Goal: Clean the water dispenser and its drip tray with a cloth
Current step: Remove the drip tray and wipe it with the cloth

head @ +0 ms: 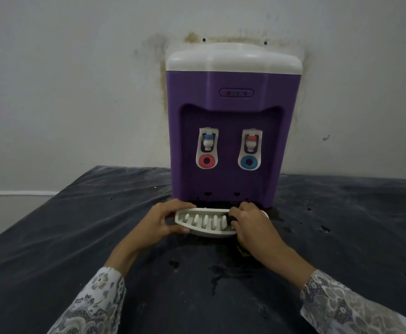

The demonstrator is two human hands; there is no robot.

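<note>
A purple water dispenser (231, 131) with a white top stands against the wall, two taps in its front recess. Just in front of its base lies the white slotted drip tray (203, 221), slightly out from the dispenser. My left hand (160, 221) grips the tray's left end, fingers curled over its rim and thumb under the front edge. My right hand (250, 222) grips the right end. Beneath my right hand a dark cloth with yellow marks (243, 249) shows, partly hidden; whether the hand holds it I cannot tell.
The dispenser stands on a table under a dark, dusty cover (76, 225) with small holes and wet patches (221, 273) near the front. A stained white wall (76, 80) rises behind. The table's left edge drops off at the left.
</note>
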